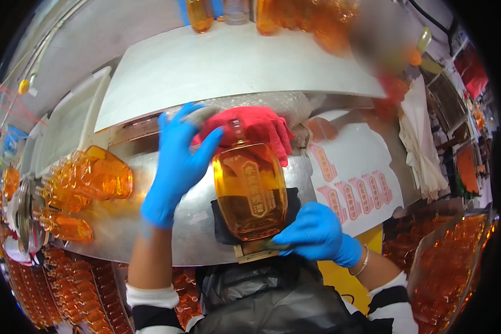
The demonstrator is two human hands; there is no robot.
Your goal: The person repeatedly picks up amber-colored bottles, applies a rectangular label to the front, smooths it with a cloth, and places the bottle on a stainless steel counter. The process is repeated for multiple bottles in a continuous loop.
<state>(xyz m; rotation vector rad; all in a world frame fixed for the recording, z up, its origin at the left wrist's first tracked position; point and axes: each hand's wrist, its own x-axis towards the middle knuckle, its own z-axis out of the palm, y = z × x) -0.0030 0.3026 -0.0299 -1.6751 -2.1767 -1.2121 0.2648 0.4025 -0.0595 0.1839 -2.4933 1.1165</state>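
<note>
A flat amber bottle [250,192] with a gold-printed label lies on a folded dark cloth [224,222], its clear neck pointing away from me onto a red cloth [261,125]. My left hand [178,167], in a blue glove, is beside the bottle's left shoulder with thumb and fingers apart. A small greyish piece [201,116] shows at its fingertips; whether they touch it I cannot tell. Low at the bottle's base, my gloved right hand [313,232] is closed around a slim dark tool [274,245], whose kind is unclear. A pale wooden strip [255,256] sits just below the base.
Printed pink-and-red labels [353,200] lie on a white sheet [367,156] to the right. Several amber bottles [100,175] stand or lie at left. Bubble wrap [228,102] borders a white board [234,67] beyond; a blurred shape hangs at upper right. Bottle-filled crates [448,273] flank me.
</note>
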